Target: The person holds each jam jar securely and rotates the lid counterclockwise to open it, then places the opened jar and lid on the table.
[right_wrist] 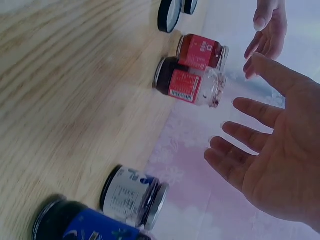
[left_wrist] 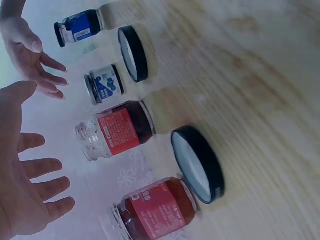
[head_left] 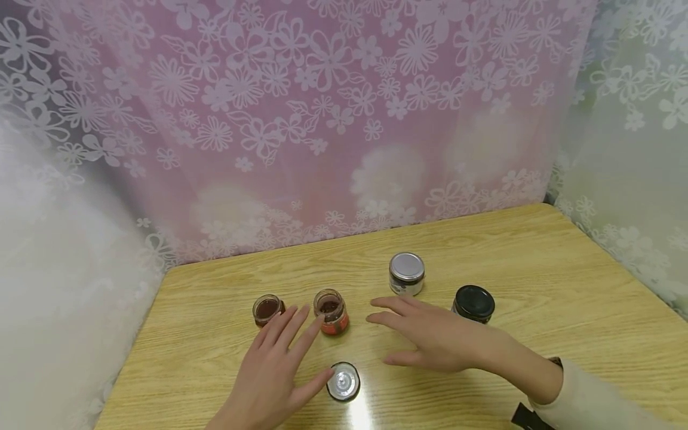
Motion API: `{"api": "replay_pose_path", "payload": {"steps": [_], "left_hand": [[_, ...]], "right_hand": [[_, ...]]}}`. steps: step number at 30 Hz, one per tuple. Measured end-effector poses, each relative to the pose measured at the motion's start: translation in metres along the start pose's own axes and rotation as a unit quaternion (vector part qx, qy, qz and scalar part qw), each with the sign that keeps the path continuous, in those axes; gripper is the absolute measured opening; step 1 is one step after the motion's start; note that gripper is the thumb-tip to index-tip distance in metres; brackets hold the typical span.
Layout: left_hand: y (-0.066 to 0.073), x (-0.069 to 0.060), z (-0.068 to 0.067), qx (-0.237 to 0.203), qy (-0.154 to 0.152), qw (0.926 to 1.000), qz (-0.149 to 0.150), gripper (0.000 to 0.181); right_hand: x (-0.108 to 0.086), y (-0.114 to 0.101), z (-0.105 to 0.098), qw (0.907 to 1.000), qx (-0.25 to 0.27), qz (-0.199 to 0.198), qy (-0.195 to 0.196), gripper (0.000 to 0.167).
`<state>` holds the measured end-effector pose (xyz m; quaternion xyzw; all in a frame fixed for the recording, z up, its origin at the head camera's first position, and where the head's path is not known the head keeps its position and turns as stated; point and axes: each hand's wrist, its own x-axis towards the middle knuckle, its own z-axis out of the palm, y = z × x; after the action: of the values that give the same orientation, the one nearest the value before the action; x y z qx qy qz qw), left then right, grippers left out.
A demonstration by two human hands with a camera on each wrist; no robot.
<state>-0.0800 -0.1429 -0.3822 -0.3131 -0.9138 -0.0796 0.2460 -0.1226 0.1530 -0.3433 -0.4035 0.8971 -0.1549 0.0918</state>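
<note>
My left hand [head_left: 274,370] hovers above the table with fingers spread, holding nothing. Just beyond its fingertips stand two lidless glass jars with red labels: a jar with reddish-brown contents [head_left: 267,309] and a half-filled jar with dark contents [head_left: 331,313]. A lid [head_left: 343,382] lies inner side up by the left thumb. The left wrist view shows a second lid [left_wrist: 198,164] beside the reddish jar; in the head view it is out of sight. My right hand [head_left: 435,335], fingers apart and holding nothing, is in the air to the right of the half-filled jar.
Behind the right hand stands a white-labelled jar [head_left: 407,275] with a silver lid on. A blue-labelled jar with a black lid [head_left: 474,303] is further right, partly hidden by the right arm. A flowered curtain [head_left: 322,149] hangs behind the wooden table [head_left: 537,269].
</note>
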Motion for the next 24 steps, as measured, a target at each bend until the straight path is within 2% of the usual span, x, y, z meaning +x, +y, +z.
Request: {"api": "replay_pose_path", "payload": {"steps": [6,9,14,20,24], "left_hand": [[0.0,0.013,0.001,-0.008,0.018,0.9997,0.011,0.067],[0.0,0.021,0.003,-0.005,0.009,0.9999,0.006,0.068],[0.004,0.035,0.006,-0.006,-0.023,0.9997,-0.008,0.068],[0.007,0.046,0.01,-0.01,-0.018,0.9998,-0.002,0.066],[0.008,0.053,0.014,-0.013,-0.014,0.9998,-0.003,0.066]], "right_hand": [[-0.005,0.013,-0.006,0.9994,-0.009,0.018,0.028,0.059],[-0.007,0.019,-0.011,0.9986,-0.02,0.025,0.042,0.06],[-0.012,0.032,-0.014,0.9941,-0.054,0.04,0.086,0.062],[-0.014,0.047,-0.017,0.9863,-0.078,0.055,0.134,0.064],[-0.013,0.057,-0.017,0.9834,-0.086,0.06,0.148,0.068]]}}
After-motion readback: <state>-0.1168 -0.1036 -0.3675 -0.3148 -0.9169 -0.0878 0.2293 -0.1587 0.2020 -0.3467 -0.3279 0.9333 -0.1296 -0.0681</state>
